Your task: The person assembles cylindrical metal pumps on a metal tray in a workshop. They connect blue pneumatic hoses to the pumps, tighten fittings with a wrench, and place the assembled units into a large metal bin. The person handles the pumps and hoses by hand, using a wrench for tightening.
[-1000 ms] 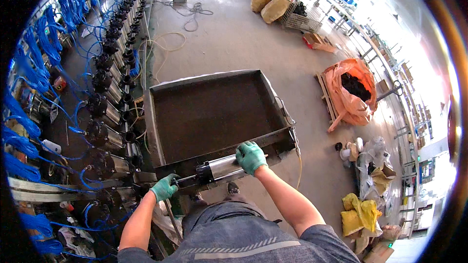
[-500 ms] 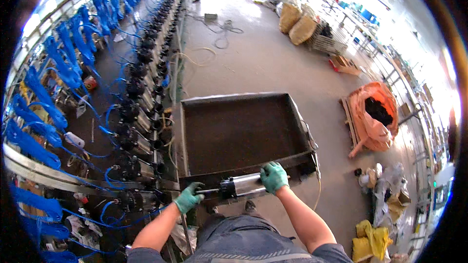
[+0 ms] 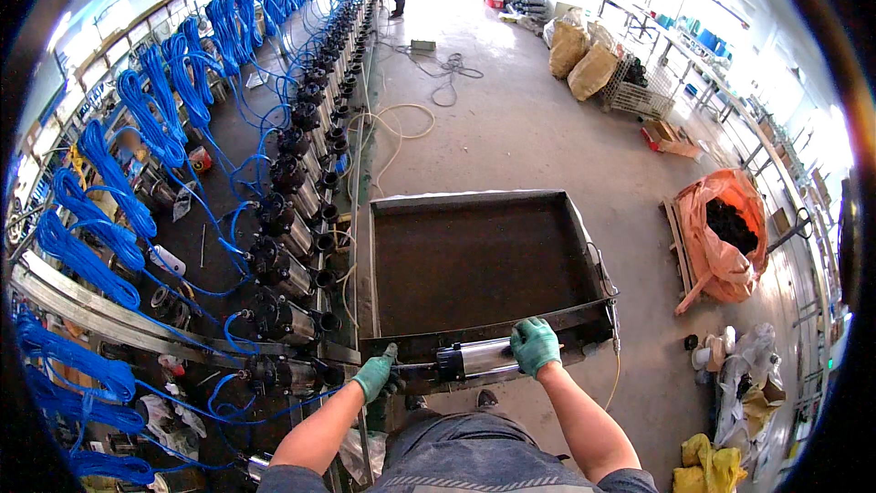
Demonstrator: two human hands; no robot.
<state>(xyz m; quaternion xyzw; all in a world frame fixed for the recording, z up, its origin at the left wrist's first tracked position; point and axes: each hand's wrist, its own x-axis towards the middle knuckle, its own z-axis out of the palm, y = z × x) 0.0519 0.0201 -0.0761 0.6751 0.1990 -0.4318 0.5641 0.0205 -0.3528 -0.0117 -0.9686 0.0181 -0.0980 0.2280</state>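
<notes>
Head view: smooth metal cylinder between two gloved hands

The silvery, round cylinder lies crosswise at the near edge of a rectangular metal tray, with a black collar and a thin rod on its left. The right hand, in green knit, has its fingers curled together over the cylinder's right end. The left hand is at the rod's tip, thumb raised; whether its fingers pinch the rod, I cannot tell.

The tray's flat interior is dark brown; liquid or bare bottom, I cannot tell. To the right, a crinkled orange sack gapes open, filled with black pieces. Farther off, a wire-mesh crate holds dark items. Glossy blue cable coils hang at left.
</notes>
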